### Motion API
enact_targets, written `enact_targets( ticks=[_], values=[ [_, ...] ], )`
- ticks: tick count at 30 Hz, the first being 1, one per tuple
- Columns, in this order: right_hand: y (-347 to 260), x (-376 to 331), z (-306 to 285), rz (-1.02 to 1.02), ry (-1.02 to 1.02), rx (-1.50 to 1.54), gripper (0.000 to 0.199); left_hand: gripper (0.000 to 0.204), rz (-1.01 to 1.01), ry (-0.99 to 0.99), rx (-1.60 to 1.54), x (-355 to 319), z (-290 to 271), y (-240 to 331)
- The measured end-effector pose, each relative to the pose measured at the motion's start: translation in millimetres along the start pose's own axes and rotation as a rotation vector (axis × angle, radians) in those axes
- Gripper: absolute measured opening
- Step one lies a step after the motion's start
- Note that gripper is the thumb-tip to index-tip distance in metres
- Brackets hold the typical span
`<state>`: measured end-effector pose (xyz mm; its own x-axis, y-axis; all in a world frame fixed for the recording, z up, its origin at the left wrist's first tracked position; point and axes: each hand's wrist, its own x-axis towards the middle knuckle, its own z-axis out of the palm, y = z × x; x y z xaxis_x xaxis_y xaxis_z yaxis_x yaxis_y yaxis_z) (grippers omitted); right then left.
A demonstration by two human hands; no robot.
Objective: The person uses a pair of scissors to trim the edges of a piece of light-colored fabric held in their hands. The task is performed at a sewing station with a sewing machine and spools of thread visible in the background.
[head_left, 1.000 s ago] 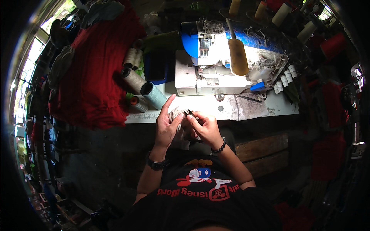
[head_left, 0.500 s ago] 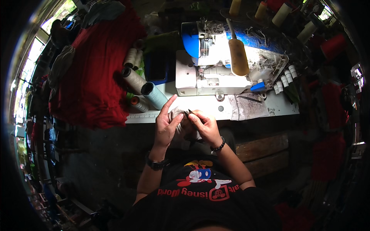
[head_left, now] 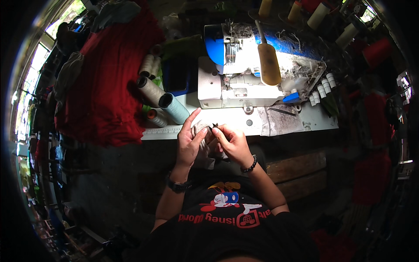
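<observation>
Head view: both hands (head_left: pixel 211 142) pinch pale cloth (head_left: pixel 204 150).

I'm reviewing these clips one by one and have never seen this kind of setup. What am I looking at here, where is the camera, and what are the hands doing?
There is no robot here: a person works with bare hands. The camera is worn on the person's head and looks down through a fisheye lens, so straight edges bend near the rim and the forearms enter from below. The left hand and the right hand meet over a small pale piece of cloth, and both hold it; the right fingers also pinch something small and dark that I cannot identify. In front stands a white and blue sewing machine on a light table. On the table's left lie several thread cones, and beside them hangs a heap of red fabric. More spools stand to the machine's right.
</observation>
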<state>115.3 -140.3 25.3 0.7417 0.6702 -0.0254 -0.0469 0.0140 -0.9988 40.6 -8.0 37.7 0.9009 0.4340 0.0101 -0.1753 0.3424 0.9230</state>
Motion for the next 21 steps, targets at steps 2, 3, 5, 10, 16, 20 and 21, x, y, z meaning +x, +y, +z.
enact_targets(
  ticks=[2, 3, 5, 10, 16, 20, 21],
  values=[
    [0.0, 0.2, 2.1, -0.032, 0.018, -0.017, 0.021, 0.053, -0.005, -0.008, 0.000, -0.2, -0.2, 0.6],
    [1.1, 0.7, 2.5, -0.035, 0.021, -0.014, 0.021, 0.053, -0.008, -0.011, 0.000, -0.3, -0.2, 1.1],
    [4.1, 1.4, 2.3, -0.024, 0.021, -0.028, 0.020, 0.053, -0.002, -0.006, -0.002, -0.4, 1.5, 2.3],
    [7.4, 1.7, 3.9, -0.005, 0.025, -0.051, 0.020, 0.053, 0.003, -0.002, 0.009, -0.4, -1.4, 0.6],
    [3.4, 1.7, 4.8, 0.008, 0.023, -0.021, 0.019, 0.053, -0.003, -0.009, 0.003, -0.6, -2.3, 1.4],
    [0.2, 2.1, 5.7, -0.034, 0.047, -0.115, 0.019, 0.054, -0.009, -0.020, 0.003, -0.9, -2.9, 2.4],
    [-0.5, 2.3, 5.4, -0.067, 0.057, -0.180, 0.019, 0.054, -0.010, -0.025, 0.003, -0.9, -3.0, 2.5]
  ],
)
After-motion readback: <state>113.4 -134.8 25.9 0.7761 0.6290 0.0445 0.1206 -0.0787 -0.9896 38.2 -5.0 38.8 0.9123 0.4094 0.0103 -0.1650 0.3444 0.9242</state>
